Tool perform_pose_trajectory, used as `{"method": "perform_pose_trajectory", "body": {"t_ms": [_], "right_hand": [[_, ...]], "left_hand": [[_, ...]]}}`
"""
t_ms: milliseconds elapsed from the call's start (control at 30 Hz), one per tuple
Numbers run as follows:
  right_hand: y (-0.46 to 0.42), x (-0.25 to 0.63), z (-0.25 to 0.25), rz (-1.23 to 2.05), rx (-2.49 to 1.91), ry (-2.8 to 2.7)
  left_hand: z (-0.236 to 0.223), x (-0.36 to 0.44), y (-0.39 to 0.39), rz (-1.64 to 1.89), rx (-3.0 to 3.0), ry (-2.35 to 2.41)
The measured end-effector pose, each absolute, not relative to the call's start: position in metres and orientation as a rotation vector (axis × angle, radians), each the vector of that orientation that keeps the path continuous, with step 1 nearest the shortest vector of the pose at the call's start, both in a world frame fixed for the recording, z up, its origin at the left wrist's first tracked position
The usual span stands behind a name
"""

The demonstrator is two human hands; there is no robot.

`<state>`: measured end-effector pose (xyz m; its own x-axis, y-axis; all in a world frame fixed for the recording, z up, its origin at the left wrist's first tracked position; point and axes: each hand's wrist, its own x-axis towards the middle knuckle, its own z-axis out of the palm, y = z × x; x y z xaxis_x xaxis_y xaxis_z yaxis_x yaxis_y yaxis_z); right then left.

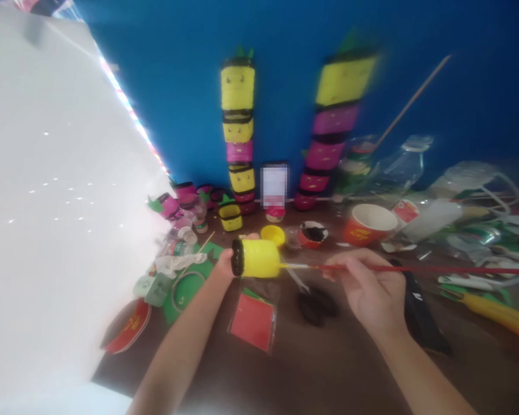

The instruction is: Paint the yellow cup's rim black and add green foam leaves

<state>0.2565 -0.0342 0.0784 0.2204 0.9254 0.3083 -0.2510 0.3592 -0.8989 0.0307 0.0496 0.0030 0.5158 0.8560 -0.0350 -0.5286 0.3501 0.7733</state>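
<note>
My left hand (226,262) grips a yellow-painted cup-like piece (262,258) by its black-rimmed end, holding it sideways. A thin red-handled paintbrush (341,267) is pinched in my right hand (372,291), its yellow-tipped bristles touching the right end of the yellow piece. Just behind the piece sits a small yellow paint dish (273,235). Beneath the brush lie scissors (315,305) with black handles. Nearer me is a clear packet of red paper (253,320).
Stacks of yellow and pink painted pots (237,86) stand against the blue wall (164,75). A red paper cup (369,225), a dish with black paint (313,233) and plastic bottles (409,164) crowd the back right. Green paper (185,294) lies left; a yellow-orange tool (497,314) lies right.
</note>
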Motion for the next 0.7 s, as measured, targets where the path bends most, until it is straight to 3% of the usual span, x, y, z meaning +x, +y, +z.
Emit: {"method": "perform_pose_trajectory", "body": {"t_ms": [700], "right_hand": [[-0.032, 0.257, 0.075, 0.943, -0.827, -0.965]], "left_hand": [[-0.002, 0.028, 0.052, 0.938, 0.725, 0.261]]}}
